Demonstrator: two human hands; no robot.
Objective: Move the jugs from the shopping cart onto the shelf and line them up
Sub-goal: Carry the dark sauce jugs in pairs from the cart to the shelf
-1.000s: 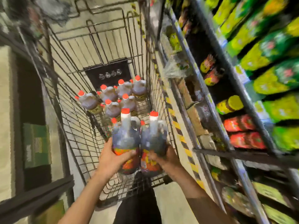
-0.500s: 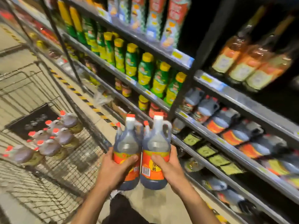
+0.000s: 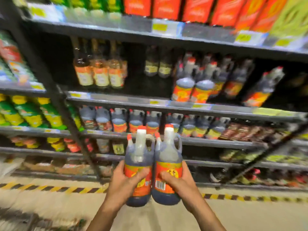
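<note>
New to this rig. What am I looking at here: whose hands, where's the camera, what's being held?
No robot here: a person does the job with bare hands. There is one view only, from a wide-angle camera worn on the head, looking forward and down, so the arms come in from the bottom edge. The picture is blurred by motion.

The left hand grips one jug and the right hand grips a second jug. Both jugs hold dark liquid, have orange labels and red-topped caps, stand upright and are pressed side by side in the air, in front of the store shelving.

Similar jugs already stand in a row on the shelf behind them, and more on the shelf above. Other bottles and packs fill the rest. A yellow-and-black striped line runs along the floor. The cart is not in view.
</note>
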